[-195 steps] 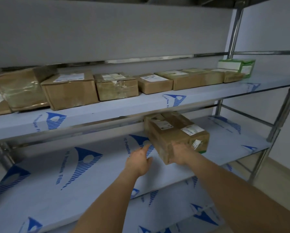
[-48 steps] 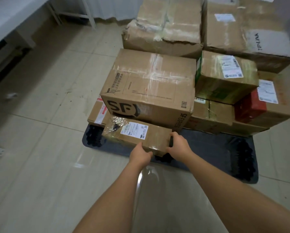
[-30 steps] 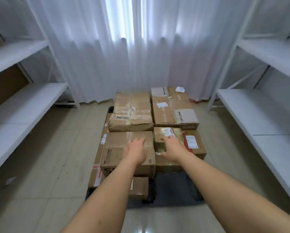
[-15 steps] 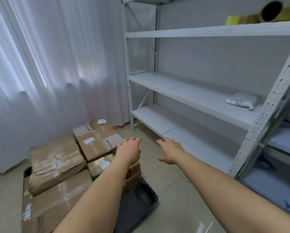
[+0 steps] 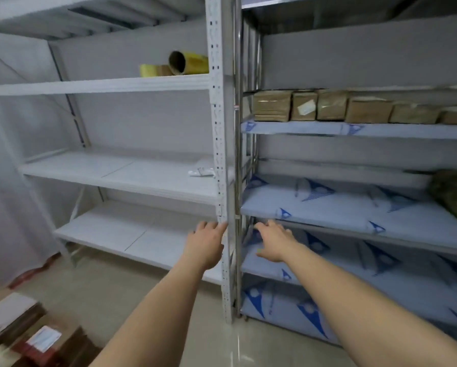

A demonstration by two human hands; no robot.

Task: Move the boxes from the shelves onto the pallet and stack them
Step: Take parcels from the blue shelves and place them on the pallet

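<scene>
Several brown cardboard boxes (image 5: 327, 105) stand in a row on the upper shelf (image 5: 354, 129) of the right-hand rack. Another wrapped parcel (image 5: 452, 193) shows at the right edge on the blue-filmed middle shelf (image 5: 327, 207). The stacked boxes on the pallet (image 5: 23, 337) peek in at the bottom left corner. My left hand (image 5: 206, 245) and my right hand (image 5: 273, 242) are stretched out in front of me, fingers relaxed, holding nothing. They hover in front of the upright post between the two racks, well below the boxes.
A white perforated post (image 5: 220, 160) divides the white rack on the left from the filmed rack. Yellow rolls (image 5: 179, 63) lie on the white rack's top shelf, a small white bag (image 5: 202, 170) on its middle shelf. Tiled floor (image 5: 142, 287) lies below.
I set the small box on the pallet front, let go, and turned right. The view swung from the pallet to the shelves; both hands are empty.
</scene>
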